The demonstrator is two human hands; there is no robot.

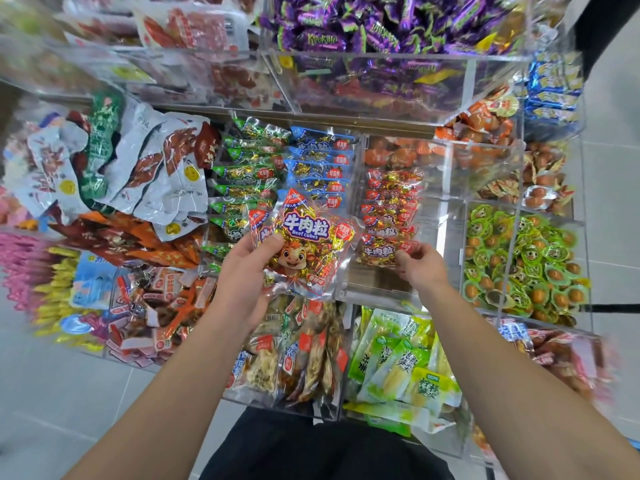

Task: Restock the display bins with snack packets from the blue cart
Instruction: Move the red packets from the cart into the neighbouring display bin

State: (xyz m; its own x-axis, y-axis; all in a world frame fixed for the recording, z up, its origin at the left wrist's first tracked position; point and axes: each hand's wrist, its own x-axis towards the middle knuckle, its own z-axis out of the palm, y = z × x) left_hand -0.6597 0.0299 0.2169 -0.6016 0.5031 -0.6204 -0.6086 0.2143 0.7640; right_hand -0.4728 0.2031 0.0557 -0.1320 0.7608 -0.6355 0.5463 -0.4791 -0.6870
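Note:
My left hand (244, 271) grips a small stack of red beef cube packets (304, 237) with a cartoon calf on the front, held above the display. My right hand (420, 263) pinches another red beef cube packet (379, 252) at the near end of a clear bin (433, 216) that holds a row of the same red packets. Green beef cube packets (242, 181) and blue beef cube packets (320, 161) fill the two bins to its left. The blue cart is out of view.
Clear acrylic bins surround the hands: purple candies (363, 26) at the back, green-wrapped eggs (519, 258) on the right, pale green packs (398, 368) and brown snack packs (294, 358) at the front, white and red pouches (138, 168) on the left. Grey floor tiles (52, 393) lie below.

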